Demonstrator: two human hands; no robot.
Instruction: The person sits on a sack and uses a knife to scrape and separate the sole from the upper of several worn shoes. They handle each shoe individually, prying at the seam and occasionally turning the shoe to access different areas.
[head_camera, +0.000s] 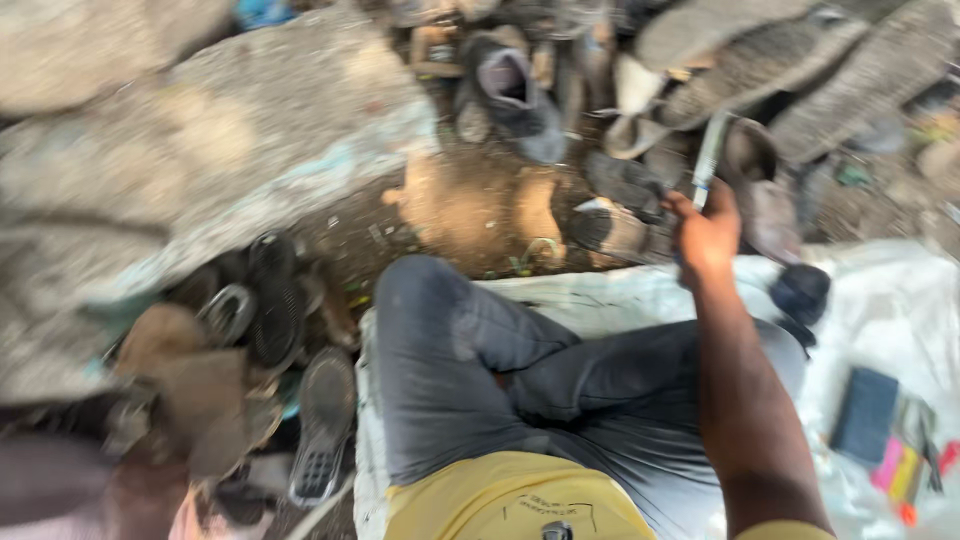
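The right hand (706, 232) is raised in front of the person's bent knee, its fingers closed around the lower end of a slim pale tube-like tool (709, 160) that sticks up and away from the knuckles; blur hides what kind of tool it is. Just beyond the hand lie worn shoes and soles (620, 215) on the dirt. Near the wrist, to its right, sits a dark round object (801, 292) on white sheeting (880, 300). The left hand is out of view.
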